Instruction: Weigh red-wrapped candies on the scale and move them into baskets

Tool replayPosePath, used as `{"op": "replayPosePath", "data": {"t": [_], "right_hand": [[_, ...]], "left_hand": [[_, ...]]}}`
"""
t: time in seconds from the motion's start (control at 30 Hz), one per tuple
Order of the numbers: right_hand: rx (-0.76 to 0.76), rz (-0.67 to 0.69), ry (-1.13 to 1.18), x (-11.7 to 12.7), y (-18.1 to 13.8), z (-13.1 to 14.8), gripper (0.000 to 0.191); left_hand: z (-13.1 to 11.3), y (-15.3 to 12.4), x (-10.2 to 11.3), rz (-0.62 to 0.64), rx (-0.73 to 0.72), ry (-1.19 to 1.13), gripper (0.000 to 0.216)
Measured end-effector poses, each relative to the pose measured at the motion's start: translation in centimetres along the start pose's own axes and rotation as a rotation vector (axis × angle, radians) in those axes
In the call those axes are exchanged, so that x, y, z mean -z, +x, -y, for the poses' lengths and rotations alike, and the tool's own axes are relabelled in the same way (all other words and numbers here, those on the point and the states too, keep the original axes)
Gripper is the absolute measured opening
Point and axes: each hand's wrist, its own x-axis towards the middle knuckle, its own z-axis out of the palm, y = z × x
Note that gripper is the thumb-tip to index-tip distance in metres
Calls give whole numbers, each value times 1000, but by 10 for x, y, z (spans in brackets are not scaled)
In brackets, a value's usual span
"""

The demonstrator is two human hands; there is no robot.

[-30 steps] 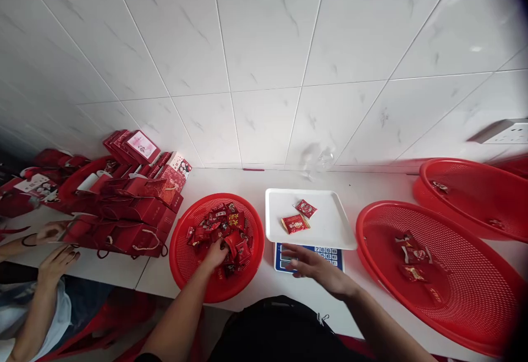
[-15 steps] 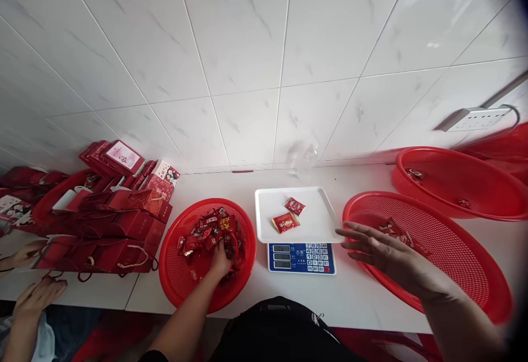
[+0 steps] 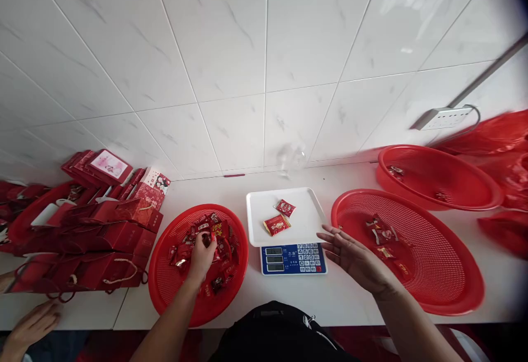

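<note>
My left hand (image 3: 203,256) is in a round red plastic basket (image 3: 163,293), its fingers pinched on a small red-wrapped candy (image 3: 213,236). More candies in red wrappers (image 3: 183,249) lie around it in the basket. My right hand (image 3: 350,257) is open and holds nothing, its fingers stretched toward the right edge of a white tray (image 3: 256,213). Two packets rest on that tray: a red and gold packet (image 3: 276,224) and a smaller red packet (image 3: 284,207). Below the tray shows the blue keypad panel of a digital scale (image 3: 293,259).
A large red basket (image 3: 445,265) with a few wrapped candies stands at right, and another red basket (image 3: 466,191) behind it. Red gift bags (image 3: 94,241) crowd the left, beside another person's hand (image 3: 35,323). A power strip (image 3: 445,118) is on the tiled wall.
My left hand has risen slightly from among the candies and shifted left. My right hand has drawn back from over the right basket, uncovering its candies. The whole view has shifted a little.
</note>
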Motion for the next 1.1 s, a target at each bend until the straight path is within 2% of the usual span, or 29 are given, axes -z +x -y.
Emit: {"op": "replayPosePath", "data": {"t": [0.1, 0.2, 0.3, 0.37, 0.43, 0.5, 0.7, 0.8, 0.93, 1.1], "right_hand": [[-21, 9, -17, -7, 1, -6, 38], [-44, 31, -15, -15, -1, -7, 37], [-66, 46, -1, -19, -5, -7, 35], [-69, 46, 7, -17, -9, -8, 34], [-63, 40, 10, -11, -12, -11, 34], [-63, 25, 9, -5, -13, -16, 34], [-81, 2, 5, 6, -14, -28, 36], [-90, 10, -7, 6, -12, -29, 36], [-112, 26, -23, -2, -3, -35, 40], [-181, 53, -25, -27, 19, -53, 43]], "left_hand": [[-44, 2, -32, 183, -154, -44, 32], [-82, 9, -79, 274, -268, 110, 34], [-109, 20, -117, 355, -310, 242, 45], [-121, 27, -132, 401, -354, 253, 58], [-128, 34, -140, 418, -376, 258, 68], [-130, 39, -143, 423, -344, 263, 68], [-128, 48, -144, 456, -82, -13, 52], [-126, 46, -143, 482, -10, -85, 39], [-119, 21, -147, 527, 3, -195, 26], [-99, -35, -158, 651, -164, -191, 27]]}}
